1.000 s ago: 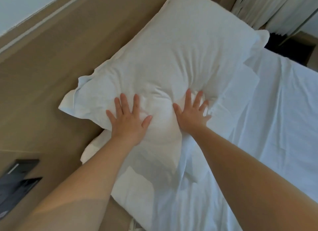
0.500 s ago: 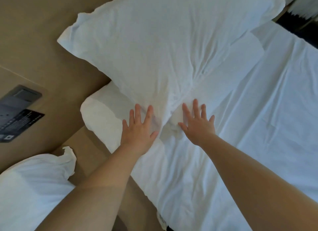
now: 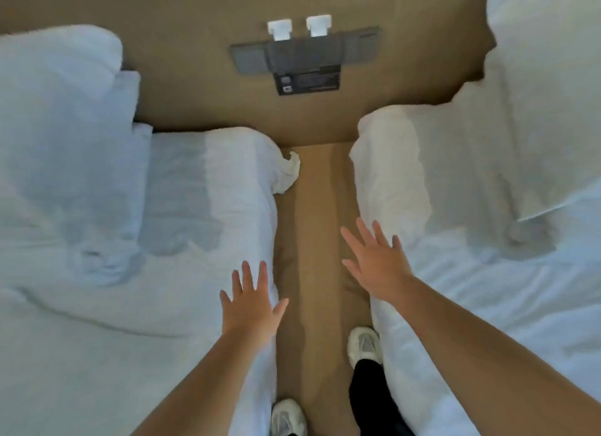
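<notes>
White pillow lies at the head of the left bed. Left hand: fingers spread, empty, over that bed's inner edge. Tan floor strip between the beds. Right hand: splayed, empty, at the right bed edge; contact unclear.

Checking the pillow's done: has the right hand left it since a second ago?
Yes. The right hand has drawn back from the pillow to the mattress edge, open.
</notes>
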`<move>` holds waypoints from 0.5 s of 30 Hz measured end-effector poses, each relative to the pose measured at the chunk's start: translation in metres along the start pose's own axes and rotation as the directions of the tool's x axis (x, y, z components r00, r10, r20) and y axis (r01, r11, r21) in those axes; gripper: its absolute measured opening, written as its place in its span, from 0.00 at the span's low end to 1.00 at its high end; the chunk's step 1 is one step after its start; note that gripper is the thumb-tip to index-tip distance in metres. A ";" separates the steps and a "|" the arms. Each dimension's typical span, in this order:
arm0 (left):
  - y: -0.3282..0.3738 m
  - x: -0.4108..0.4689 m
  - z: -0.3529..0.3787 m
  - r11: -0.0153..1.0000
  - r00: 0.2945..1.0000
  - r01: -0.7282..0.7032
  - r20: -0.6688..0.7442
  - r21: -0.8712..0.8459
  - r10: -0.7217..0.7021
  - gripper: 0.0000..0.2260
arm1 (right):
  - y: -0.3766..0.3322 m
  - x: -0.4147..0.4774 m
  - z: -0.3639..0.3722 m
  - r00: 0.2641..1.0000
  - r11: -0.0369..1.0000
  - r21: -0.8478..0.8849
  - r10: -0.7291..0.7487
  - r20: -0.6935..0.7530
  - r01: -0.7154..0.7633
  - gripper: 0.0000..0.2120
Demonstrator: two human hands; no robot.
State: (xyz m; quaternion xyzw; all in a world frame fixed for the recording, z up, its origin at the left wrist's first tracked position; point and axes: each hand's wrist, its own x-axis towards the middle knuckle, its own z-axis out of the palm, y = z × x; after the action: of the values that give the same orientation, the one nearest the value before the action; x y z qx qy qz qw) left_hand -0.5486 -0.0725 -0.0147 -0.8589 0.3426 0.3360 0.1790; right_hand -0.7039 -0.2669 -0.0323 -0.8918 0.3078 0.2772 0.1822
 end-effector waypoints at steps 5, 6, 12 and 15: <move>-0.172 -0.071 0.088 0.940 0.960 0.281 0.053 -0.193 -0.276 0.35 | -0.194 0.022 0.028 0.940 0.928 -0.146 -0.334 0.076 0.341 0.30; -0.202 -0.086 0.108 0.915 0.944 0.330 0.059 -0.231 -0.326 0.35 | -0.232 0.021 0.038 0.918 0.904 -0.168 -0.380 0.109 0.394 0.30; -0.326 -0.152 0.233 0.647 0.794 0.586 0.188 -0.488 -0.577 0.37 | -0.416 -0.008 0.127 0.809 0.832 -0.081 -0.504 0.302 0.548 0.31; -0.365 -0.155 0.289 0.324 0.655 0.675 0.337 -0.663 -0.676 0.40 | -0.472 -0.004 0.171 0.833 0.896 0.025 -0.422 0.359 0.443 0.36</move>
State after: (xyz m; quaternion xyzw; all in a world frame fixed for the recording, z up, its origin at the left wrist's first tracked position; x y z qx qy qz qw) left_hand -0.5053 0.4118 -0.0833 -0.9140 -0.2146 0.3381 -0.0650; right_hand -0.4648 0.1710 -0.0907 -0.8782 0.0519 0.3940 0.2662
